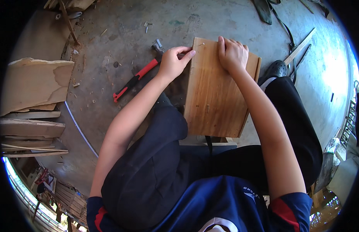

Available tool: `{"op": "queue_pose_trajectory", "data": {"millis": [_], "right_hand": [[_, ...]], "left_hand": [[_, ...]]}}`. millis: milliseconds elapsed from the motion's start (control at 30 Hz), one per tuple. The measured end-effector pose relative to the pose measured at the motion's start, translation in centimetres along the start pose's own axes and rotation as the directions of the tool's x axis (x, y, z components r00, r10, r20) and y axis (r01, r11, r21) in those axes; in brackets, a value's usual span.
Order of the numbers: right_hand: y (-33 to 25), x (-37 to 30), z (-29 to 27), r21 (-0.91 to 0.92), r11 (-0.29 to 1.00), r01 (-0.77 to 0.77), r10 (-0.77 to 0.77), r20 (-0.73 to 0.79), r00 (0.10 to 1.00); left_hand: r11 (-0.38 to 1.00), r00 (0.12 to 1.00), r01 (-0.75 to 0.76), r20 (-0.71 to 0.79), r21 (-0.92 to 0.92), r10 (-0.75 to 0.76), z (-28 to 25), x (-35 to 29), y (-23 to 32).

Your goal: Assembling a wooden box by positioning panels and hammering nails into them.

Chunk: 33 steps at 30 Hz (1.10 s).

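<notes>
A box-like piece of varnished wood (214, 89) stands between my legs, its flat brown face turned up. My left hand (173, 63) pinches its far left edge, thumb and forefinger at the corner. The fingers of my right hand (233, 56) curl over the far edge, gripping it, with the thumb lying on the face. A small light nail or peg (203, 43) shows near the far left corner. Another small metal piece (207, 109) sits on the nearer part of the face. Beside my left forearm, a claw hammer (137, 77) with a red and black handle lies on the floor.
Broken wooden boards (36, 85) are stacked at the left. A pale measuring tape or strip (80, 127) runs along the floor near them. Small scraps (146, 27) dot the concrete. A wooden stick (301, 46) and a dark strap (287, 33) lie beyond my right shoe (278, 69).
</notes>
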State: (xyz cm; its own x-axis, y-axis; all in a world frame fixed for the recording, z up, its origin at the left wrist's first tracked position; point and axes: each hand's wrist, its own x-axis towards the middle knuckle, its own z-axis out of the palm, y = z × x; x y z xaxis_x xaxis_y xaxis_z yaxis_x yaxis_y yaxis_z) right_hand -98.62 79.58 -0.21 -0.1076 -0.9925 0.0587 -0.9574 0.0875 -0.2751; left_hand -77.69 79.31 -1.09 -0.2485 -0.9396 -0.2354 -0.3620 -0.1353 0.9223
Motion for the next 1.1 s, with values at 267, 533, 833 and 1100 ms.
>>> {"op": "queue_pose_trajectory", "data": {"millis": [267, 533, 833, 1100], "right_hand": [[0.2, 0.1, 0.2, -0.003, 1.000, 0.021, -0.021, -0.029, 0.999], [0.4, 0.2, 0.0, -0.017, 1.000, 0.023, -0.023, -0.019, 1.000], [9.4, 2.2, -2.0, -0.037, 0.912, -0.408, 0.405, 0.217, 0.888], [12.2, 2.9, -2.6, 0.256, -0.054, -0.965, 0.247, 0.940, 0.236]], "left_hand": [[0.993, 0.990, 0.022, -0.139, 0.120, -0.006, 2.0, -1.7, 0.1], [0.929, 0.976, 0.113, -0.135, -0.353, -0.170, 3.2, -1.7, -1.2], [0.829, 0.834, -0.520, 0.330, 0.205, 0.442, -0.7, 5.3, -4.1], [0.954, 0.949, -0.299, 0.102, -0.015, 0.299, 3.9, 4.7, -5.2]]}}
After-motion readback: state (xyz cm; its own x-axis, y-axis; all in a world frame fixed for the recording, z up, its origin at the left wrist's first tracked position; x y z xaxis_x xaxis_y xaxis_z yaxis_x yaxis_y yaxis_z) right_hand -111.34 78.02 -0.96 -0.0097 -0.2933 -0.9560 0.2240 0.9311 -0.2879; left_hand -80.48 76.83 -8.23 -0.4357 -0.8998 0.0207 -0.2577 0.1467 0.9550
